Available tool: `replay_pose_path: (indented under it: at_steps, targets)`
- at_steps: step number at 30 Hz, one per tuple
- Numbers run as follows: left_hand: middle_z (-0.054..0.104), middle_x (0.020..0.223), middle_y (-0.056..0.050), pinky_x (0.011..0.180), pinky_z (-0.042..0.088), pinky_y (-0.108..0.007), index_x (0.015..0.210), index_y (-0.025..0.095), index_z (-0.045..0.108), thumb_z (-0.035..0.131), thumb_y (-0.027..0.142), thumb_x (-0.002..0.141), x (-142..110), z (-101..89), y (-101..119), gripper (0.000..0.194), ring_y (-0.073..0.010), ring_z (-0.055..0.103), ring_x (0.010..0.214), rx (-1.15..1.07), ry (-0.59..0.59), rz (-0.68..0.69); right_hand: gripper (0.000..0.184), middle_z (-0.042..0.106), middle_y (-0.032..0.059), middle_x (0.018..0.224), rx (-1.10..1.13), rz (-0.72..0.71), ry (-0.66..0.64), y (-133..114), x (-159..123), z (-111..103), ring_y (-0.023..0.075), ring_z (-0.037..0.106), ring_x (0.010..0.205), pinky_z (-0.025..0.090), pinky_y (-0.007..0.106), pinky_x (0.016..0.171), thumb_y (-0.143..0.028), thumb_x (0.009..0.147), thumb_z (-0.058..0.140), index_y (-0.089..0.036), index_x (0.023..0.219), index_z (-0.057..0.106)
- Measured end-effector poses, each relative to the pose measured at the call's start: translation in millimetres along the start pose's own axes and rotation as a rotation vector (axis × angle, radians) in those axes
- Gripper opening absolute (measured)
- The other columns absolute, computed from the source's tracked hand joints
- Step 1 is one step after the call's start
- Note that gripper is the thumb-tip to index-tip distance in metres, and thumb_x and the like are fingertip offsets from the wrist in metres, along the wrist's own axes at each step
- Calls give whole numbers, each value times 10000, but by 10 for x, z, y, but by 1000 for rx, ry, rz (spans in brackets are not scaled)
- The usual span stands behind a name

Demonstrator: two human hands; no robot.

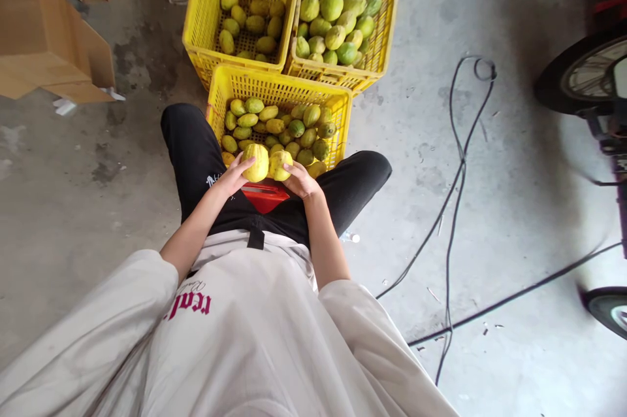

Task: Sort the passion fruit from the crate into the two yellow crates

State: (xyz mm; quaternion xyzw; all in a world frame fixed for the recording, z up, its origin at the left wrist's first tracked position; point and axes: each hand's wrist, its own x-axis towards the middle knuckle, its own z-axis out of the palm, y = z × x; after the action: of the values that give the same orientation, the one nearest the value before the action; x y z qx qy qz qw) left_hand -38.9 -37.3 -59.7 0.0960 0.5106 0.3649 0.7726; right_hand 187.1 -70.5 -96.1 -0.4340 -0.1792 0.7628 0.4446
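My left hand (234,176) is closed around a rounded yellow melon-like fruit (256,163), its thumb lying across the top. In my right hand (302,180) is a second yellow melon-like fruit (280,166), slightly smaller in view. The two are side by side, almost touching, above the near edge of a yellow plastic crate (349,123). Inside that crate lie many green-yellow oval fruits (297,128). My fingers beneath both held fruits are mostly hidden.
Two more yellow crates stand behind: the left one (206,15) part filled, the right one (389,18) fuller with greener fruits. Cardboard boxes (46,31) lie at upper left. Black cable (458,182) loops over the concrete floor, and wheels (553,87) stand at right.
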Motion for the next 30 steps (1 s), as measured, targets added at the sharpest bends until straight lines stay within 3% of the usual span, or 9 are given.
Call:
replay_pose_path:
  at_steps: [3,5,10,13,15,20,25,30]
  targets:
    - [960,1308,-93,1283,747,-456,1272,236,801,685,262,1044,-4,51,44,258,-362,861,1571,-87,42,-23,774,950,79,1230,0,3,26,0,-6,28,458,827,1568,721,660,1346,-511,664,1167,-320,1324,809]
    - [959,1316,-106,1281,742,-463,1260,228,791,677,264,986,0,58,60,299,-383,847,1586,-87,35,-25,847,941,56,1277,6,5,27,-13,-20,37,440,837,1538,743,665,1313,-474,665,1175,-350,1409,791]
    - [953,1439,-95,1340,694,-447,1442,242,807,797,286,911,2,26,42,533,-365,818,1635,9,-38,74,830,932,61,1405,34,30,27,-55,-28,35,439,855,1490,782,657,1261,-515,701,1143,-369,1440,795]
    - [961,1402,-133,1371,678,-453,1369,214,822,904,298,845,-4,-5,27,537,-394,788,1683,54,-38,141,777,937,85,1440,61,41,-6,-81,-9,10,468,846,1504,788,693,1243,-554,711,1026,-340,1428,817]
    - [961,1370,-147,1376,686,-479,1288,216,814,968,315,801,-8,-28,28,521,-419,772,1707,76,-30,147,746,947,89,1416,59,36,-41,-97,-5,-10,480,828,1540,787,699,1241,-488,699,962,-325,1416,836]
    - [932,1393,-86,1314,743,-491,1319,279,785,1007,334,854,-15,-88,58,518,-397,777,1712,66,0,104,586,962,86,1295,-27,-10,-11,-114,-32,-1,441,807,1598,757,583,1280,-390,811,995,-275,1377,893]
    - [908,1396,-49,1308,746,-521,1295,301,714,1074,301,817,4,-146,47,598,-365,814,1636,42,-56,97,910,967,97,1241,-19,-46,21,-98,-32,75,471,817,1596,754,594,1291,-484,608,1216,-293,1424,862]
    - [931,1249,-90,1296,740,-524,1247,266,767,1190,357,664,65,-173,-23,727,-437,838,1589,108,-64,68,995,950,73,1277,-4,-19,11,-83,-38,55,451,824,1570,773,575,1259,-493,616,1239,-324,1504,824]
